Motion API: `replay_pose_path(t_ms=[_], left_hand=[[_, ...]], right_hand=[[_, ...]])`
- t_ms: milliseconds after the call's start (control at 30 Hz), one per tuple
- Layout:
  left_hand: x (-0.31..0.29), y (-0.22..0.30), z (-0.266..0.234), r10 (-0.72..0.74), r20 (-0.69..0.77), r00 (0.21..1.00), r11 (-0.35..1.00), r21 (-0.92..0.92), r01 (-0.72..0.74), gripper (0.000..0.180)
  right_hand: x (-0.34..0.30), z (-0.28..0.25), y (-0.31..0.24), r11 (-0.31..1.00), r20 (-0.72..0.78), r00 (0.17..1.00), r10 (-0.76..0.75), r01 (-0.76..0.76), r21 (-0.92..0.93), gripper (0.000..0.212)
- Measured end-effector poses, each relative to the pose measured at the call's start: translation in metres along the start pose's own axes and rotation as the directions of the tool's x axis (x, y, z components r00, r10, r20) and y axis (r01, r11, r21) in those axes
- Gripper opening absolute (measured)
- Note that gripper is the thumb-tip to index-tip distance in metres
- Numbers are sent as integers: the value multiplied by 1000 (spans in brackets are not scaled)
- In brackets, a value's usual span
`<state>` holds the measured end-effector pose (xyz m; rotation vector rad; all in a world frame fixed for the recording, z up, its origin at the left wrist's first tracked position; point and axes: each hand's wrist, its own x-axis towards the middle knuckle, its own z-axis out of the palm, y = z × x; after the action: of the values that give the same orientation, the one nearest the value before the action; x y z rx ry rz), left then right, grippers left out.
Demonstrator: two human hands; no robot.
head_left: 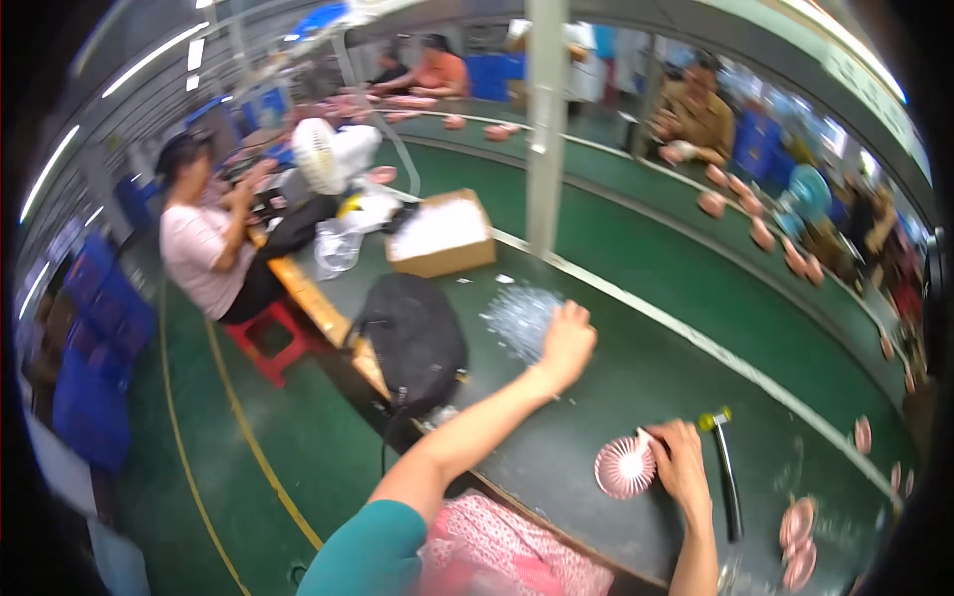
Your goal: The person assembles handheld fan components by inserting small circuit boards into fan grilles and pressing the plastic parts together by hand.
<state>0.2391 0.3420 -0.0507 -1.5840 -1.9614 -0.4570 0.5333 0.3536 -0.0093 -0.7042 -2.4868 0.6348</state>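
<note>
My left hand (566, 343) reaches out over the green bench, fingers closed at the edge of a pile of small clear plastic pieces (519, 316); whether it holds any is hidden. My right hand (682, 459) rests on the bench and holds the edge of a round pink fan grille (624, 467). A dark rod-shaped tool with a yellow-green tip (725, 475) lies just right of that hand. Two more pink round parts (797, 541) lie further right near the bench front.
A black bag (412, 340) sits on the bench's left end, with an open cardboard box (440, 236) behind it. A white post (545, 129) rises beyond. Pink parts (760, 233) ride the green conveyor. Another person (204, 243) sits on a red stool at left; others sit across.
</note>
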Motion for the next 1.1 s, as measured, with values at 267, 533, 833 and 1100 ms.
replay_pose_path(t_ms=[267,533,833,1100], left_hand=[[-2,-9,-12,-29,-108,994,991,-132,14,5],[-17,40,-42,-80,-20,997,667,-744,38,17],[-27,75,-68,170,659,733,-354,-653,669,31],[-29,76,-54,216,717,663,-569,-460,682,30]], right_hand=[[2,12,-2,999,-51,998,29,-27,46,8],[-4,17,-6,958,-102,986,130,-98,270,7],[-8,22,-8,914,-351,918,184,-29,404,14],[-3,22,0,866,-326,913,244,-54,497,17]])
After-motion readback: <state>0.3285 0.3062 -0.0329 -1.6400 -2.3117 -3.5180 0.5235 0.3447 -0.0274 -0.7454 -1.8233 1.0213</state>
